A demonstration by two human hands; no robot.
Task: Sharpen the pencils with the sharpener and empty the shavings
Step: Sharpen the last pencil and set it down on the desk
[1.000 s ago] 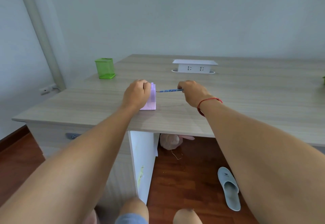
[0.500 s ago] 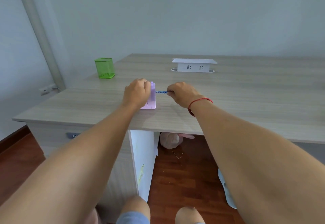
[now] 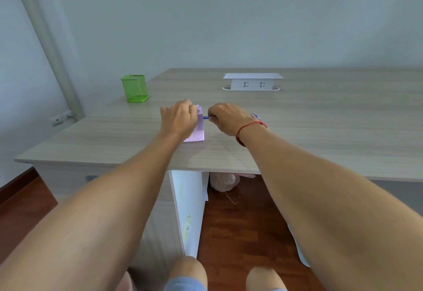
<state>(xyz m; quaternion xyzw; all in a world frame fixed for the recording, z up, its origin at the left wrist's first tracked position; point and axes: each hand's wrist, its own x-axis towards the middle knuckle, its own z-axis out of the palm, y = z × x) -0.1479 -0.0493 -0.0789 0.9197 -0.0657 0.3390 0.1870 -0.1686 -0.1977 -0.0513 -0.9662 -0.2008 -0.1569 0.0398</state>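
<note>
The desk (image 3: pixel 320 130) has a smooth, pale wood-grain top with a faint sheen. Near its front edge stands the sharpener (image 3: pixel 198 130), a small boxy block of lilac plastic with a seam low on its side. The left hand (image 3: pixel 179 119) grips its top and left side with curled fingers. The right hand (image 3: pixel 226 118) pinches a blue pencil (image 3: pixel 206 117), held level, its tip end at the sharpener's right face; only a short stretch shows between them. A red string bracelet (image 3: pixel 249 128) circles that wrist. Farther back stand a square green mesh cup (image 3: pixel 135 88) and a white socket box (image 3: pixel 253 81).
</note>
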